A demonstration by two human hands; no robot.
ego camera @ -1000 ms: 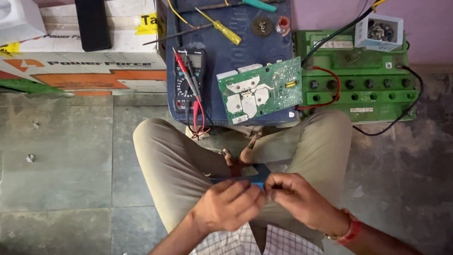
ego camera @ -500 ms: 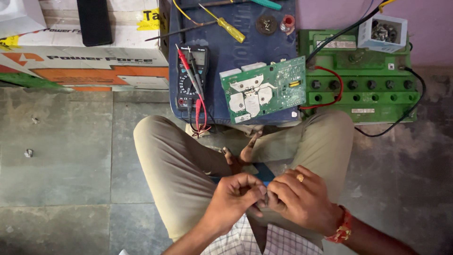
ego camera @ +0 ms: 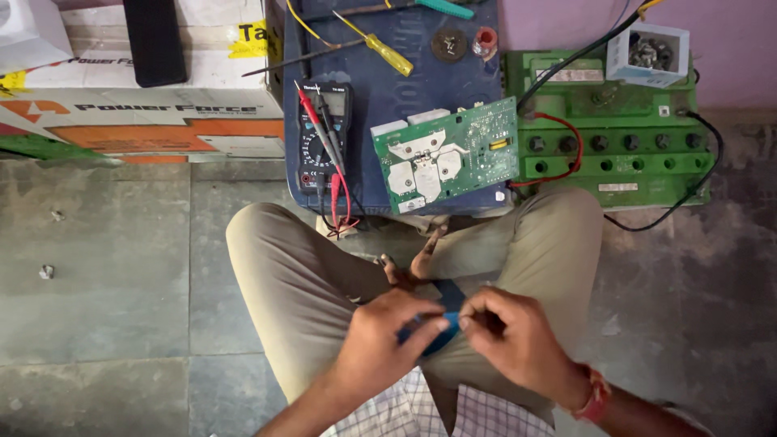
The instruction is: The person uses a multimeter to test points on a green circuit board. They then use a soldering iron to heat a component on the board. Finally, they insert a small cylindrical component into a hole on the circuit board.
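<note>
I sit cross-legged on the floor with both hands together over my lap. My left hand [ego camera: 387, 344] and my right hand [ego camera: 511, 338] both pinch a small blue object [ego camera: 441, 330], mostly hidden by the fingers; I cannot tell what it is. In front of my knees a green circuit board [ego camera: 447, 155] lies tilted on a dark blue battery [ego camera: 380, 89]. A black multimeter [ego camera: 322, 139] with red and black probes rests on the battery's left part.
A green battery [ego camera: 615, 146] with red and black wires stands at the right, a small box of screws [ego camera: 647, 53] on it. A yellow-handled screwdriver [ego camera: 387, 50] lies on the blue battery. A cardboard box [ego camera: 137, 105] sits at the left on the grey tiled floor.
The view has shifted slightly. My hands stay together over my lap and have worked the blue object between the fingers; the things in front have not moved.
</note>
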